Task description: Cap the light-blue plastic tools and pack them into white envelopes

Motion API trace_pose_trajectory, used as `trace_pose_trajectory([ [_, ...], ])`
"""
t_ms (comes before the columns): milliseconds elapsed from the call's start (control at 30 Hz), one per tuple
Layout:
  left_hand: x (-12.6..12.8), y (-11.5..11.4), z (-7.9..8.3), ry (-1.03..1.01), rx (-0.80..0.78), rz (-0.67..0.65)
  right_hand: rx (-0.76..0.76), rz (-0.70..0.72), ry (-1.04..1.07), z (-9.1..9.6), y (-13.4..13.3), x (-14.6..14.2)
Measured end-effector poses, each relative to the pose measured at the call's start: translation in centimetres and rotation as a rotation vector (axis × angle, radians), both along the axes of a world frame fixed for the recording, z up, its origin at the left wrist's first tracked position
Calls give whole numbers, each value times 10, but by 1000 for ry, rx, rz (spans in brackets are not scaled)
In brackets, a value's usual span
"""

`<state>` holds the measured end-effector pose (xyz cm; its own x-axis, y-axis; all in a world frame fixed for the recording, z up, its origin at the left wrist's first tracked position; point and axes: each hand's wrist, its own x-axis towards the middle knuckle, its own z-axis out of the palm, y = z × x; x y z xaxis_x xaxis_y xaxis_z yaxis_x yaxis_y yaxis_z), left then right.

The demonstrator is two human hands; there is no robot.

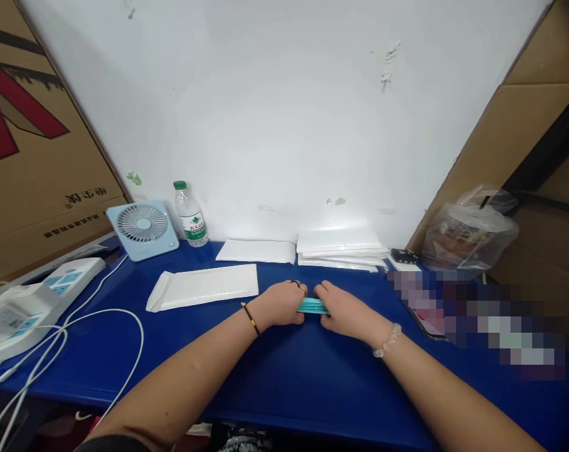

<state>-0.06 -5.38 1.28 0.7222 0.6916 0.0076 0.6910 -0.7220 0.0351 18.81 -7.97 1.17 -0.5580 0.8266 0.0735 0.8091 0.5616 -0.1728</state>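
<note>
Between my two hands, just above or on the blue table, is a small turquoise stack of thin, flat layers (313,306). My left hand (284,302) has its fingers closed on the stack's left end. At the opposite end, my right hand (344,307) grips it the same way. Both hands cover much of the stack, so its full shape is hidden. Left of my left hand lies a white padded envelope (213,285), its flap end pointing left. Beyond the hands are another white envelope (256,251) and a pile of white envelopes (338,242).
On the left are a light-blue fan (143,229), a water bottle (191,216), a white power strip (72,276) and loose white cables (140,339). A phone (428,317), partly blurred, and a bagged plastic cup (472,232) are on the right. The wall bounds the blue table (284,383) behind.
</note>
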Motion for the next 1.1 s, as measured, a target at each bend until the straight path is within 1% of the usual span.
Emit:
trace_pose_trajectory([
  [100,6,-2,-5,11,44,-19,46,-23,-75,-5,2,-4],
  [200,11,-4,-9,12,84,-36,92,-18,-102,-9,3,-4],
  [267,13,-5,-10,9,92,-57,67,-34,-97,-7,2,-3],
  [333,14,-5,-9,-1,77,-75,-6,-60,-35,0,1,0],
  [367,14,-4,-8,-11,58,-76,-55,-64,28,5,0,4],
  [400,13,-3,-7,-26,32,-69,-115,-56,115,11,0,10],
  [467,13,-2,-3,-108,-45,-40,-284,-8,342,24,0,23],
  [533,13,-2,1,-292,-178,-19,-488,63,597,34,0,36],
  [567,14,-3,4,-414,-281,-14,-554,100,724,37,0,40],
  [600,15,-5,6,-538,-414,-16,-586,135,833,38,0,41],
  [667,21,-10,7,-716,-731,-43,-571,199,984,36,-2,34],
  [733,28,-17,6,-742,-987,-100,-569,258,1026,31,-7,17],
  [767,32,-20,6,-716,-1060,-133,-595,282,1026,29,-11,7],
  [800,34,-23,7,-686,-1097,-165,-626,296,1026,27,-14,-2],
  [833,35,-24,8,-665,-1102,-195,-651,282,1046,25,-18,-9],
  [900,30,-21,15,-644,-1024,-245,-653,200,1136,24,-20,-15],
  [933,22,-17,21,-638,-939,-252,-617,144,1211,24,-18,-14],
  [967,11,-11,27,-600,-815,-232,-557,89,1292,23,-15,-11],
  [1000,-4,-3,32,-565,-677,-153,-484,39,1367,22,-9,-6],
  [1033,-23,5,38,-555,-568,-43,-405,-6,1426,19,-3,-1],
  [1100,-66,23,44,-521,-349,213,-289,-88,1449,11,10,9],
])
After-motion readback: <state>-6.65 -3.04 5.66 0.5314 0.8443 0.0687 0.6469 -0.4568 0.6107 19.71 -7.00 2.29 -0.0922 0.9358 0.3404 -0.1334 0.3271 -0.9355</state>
